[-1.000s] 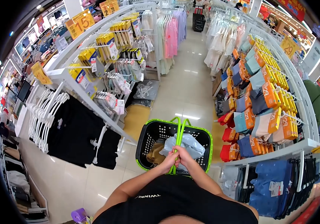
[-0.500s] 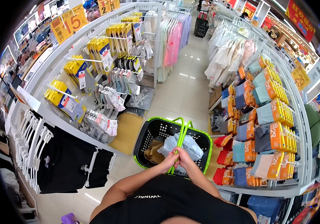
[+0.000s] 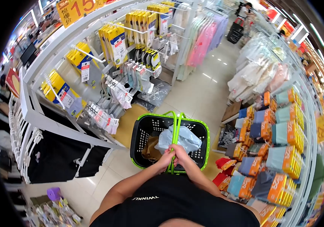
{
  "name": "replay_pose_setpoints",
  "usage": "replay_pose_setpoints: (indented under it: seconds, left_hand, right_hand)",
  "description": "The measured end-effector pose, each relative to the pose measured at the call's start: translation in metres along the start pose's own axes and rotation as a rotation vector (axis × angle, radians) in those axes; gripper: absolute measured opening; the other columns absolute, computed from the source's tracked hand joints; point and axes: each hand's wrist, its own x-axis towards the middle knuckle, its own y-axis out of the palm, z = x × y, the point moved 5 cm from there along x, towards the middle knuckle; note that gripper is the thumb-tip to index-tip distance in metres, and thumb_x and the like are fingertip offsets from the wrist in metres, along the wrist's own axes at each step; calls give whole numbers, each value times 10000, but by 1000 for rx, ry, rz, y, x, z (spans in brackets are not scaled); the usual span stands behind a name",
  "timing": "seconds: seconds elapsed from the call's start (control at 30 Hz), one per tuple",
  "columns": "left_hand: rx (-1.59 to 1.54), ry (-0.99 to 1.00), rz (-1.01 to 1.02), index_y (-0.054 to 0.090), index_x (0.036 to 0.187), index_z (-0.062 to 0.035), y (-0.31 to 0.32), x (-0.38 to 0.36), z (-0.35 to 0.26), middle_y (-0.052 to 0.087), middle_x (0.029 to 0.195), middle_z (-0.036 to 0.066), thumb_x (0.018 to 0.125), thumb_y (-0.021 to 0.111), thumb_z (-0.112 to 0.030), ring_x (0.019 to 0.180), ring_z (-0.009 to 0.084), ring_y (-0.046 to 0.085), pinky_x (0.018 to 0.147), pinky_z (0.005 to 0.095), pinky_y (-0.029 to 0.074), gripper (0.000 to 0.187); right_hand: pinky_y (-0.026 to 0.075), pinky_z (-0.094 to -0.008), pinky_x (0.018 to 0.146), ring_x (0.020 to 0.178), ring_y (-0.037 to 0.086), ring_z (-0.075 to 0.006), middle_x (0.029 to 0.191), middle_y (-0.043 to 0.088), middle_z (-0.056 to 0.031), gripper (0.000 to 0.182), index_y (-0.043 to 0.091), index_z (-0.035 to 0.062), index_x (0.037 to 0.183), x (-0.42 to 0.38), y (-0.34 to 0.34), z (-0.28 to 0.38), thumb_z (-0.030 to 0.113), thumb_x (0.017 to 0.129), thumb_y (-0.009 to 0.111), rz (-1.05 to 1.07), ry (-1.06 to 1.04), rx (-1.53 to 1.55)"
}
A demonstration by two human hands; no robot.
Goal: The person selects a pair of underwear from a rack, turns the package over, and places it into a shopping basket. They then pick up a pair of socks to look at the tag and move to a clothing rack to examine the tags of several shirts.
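A black shopping basket (image 3: 139, 128) with a bright green rim hangs in front of my body. Its green handles (image 3: 176, 130) are drawn together upright over the middle. My left hand (image 3: 165, 159) is closed round them from one side, and my right hand (image 3: 179, 154) grips them from the other, the two hands touching. Inside the basket lie a pale blue-grey plastic bag (image 3: 186, 139) and a brown item (image 3: 150, 148) whose kind I cannot make out. The palms and parts of the fingers are hidden.
At left, a rack holds packaged socks (image 3: 113, 43) and black garments (image 3: 65, 157) on white hangers. At right hang orange-and-yellow packages (image 3: 292, 130). A tiled aisle (image 3: 203, 85) runs ahead between clothing racks, with a person (image 3: 243, 11) and a black wheeled basket (image 3: 235, 32) far off.
The view has turned to the left, so the aisle and racks appear shifted right. A purple object at lower left shows more fully. Both hands keep their hold on the basket handles.
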Motion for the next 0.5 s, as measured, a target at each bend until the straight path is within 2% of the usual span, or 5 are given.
replay_pose_setpoints:
  seconds: [0.2, 0.27, 0.33, 0.37, 0.5]
  left_hand:
    - [-42, 147, -200, 457, 887, -93, 29, 70, -32, 495, 644, 30, 986, 424, -339, 538, 148, 507, 510, 286, 430, 268]
    - [-78, 156, -269, 448, 896, -103, 40, 91, -39, 482, 645, 17, 987, 436, -348, 537, 136, 495, 508, 280, 427, 262]
    - [-136, 182, -329, 432, 907, -113, 55, 105, -46, 473, 644, 11, 989, 433, -333, 536, 136, 486, 509, 284, 430, 235]
    - [-158, 203, -384, 421, 914, -120, 61, 109, -50, 464, 644, 8, 989, 432, -327, 536, 131, 476, 510, 283, 422, 220]
    - [-236, 262, -513, 430, 871, -87, 72, 110, -67, 442, 638, 15, 989, 422, -313, 532, 134, 468, 500, 290, 411, 255]
  right_hand:
    - [362, -308, 324, 372, 448, -182, 803, 636, -124, 279, 573, 55, 843, 58, -53, 58, 333, 845, 554, 138, 80, -147]
    - [363, -302, 316, 362, 455, -181, 777, 634, -134, 309, 586, 25, 869, 72, -69, 80, 332, 856, 551, 199, 118, -196]
    - [371, -303, 316, 375, 478, -180, 758, 628, -134, 333, 586, -7, 872, 79, -75, 103, 324, 871, 543, 352, 99, -262]
    - [414, -296, 311, 367, 499, -178, 668, 595, -117, 304, 559, 4, 832, 80, -75, 111, 300, 895, 529, 396, 100, -257]
    - [426, -314, 323, 383, 513, -188, 684, 598, -122, 319, 575, -12, 850, 87, -73, 130, 300, 895, 535, 561, 243, -332]
